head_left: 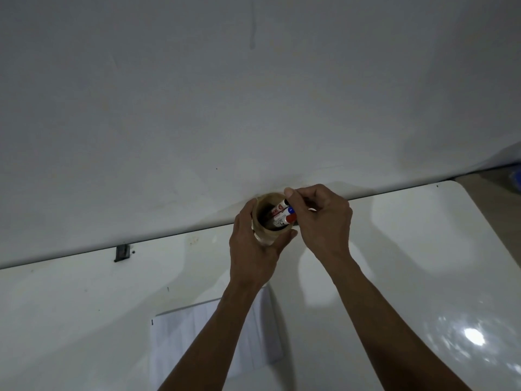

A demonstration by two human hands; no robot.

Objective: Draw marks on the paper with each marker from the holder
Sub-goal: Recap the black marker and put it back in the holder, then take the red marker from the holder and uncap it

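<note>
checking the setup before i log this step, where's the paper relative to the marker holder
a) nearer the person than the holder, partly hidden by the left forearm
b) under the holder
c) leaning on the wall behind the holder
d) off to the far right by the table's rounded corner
a: the paper lies flat on the table near the bottom of the view, under the left forearm, while the holder stands farther off by the wall, gripped by the left hand.

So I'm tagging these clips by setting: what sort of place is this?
Probably a plain indoor workspace, maybe a home or office, though it is hard to say. A glossy white table stands against a bare white wall, with a sheet of paper and a marker holder on it.
</note>
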